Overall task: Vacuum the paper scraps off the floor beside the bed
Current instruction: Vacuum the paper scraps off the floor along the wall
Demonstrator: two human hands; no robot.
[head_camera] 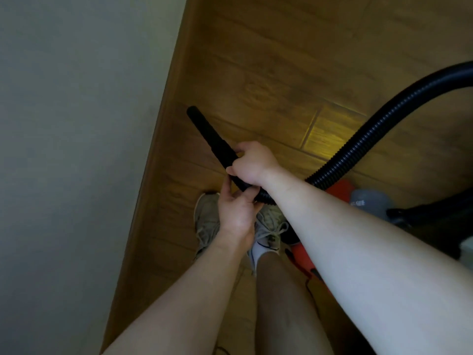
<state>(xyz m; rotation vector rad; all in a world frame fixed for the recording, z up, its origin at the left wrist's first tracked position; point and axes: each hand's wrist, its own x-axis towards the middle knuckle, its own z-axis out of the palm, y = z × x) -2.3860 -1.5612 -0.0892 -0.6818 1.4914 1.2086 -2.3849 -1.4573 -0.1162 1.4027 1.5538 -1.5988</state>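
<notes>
Stands in pale sneakers (206,219) on a wooden floor (268,73), a red vacuum cleaner (339,189) just beside the right foot. Holds the end of the ribbed black hose (358,142) in the left hand (236,213), fingers curled round it, one finger stretched up along the tube. Grips the black nozzle (207,133) just ahead with the right hand (252,163), fingers wrapped tightly round it. Points the nozzle's tip toward the foot of a pale wall (64,124); cannot tell whether it touches the boards.
</notes>
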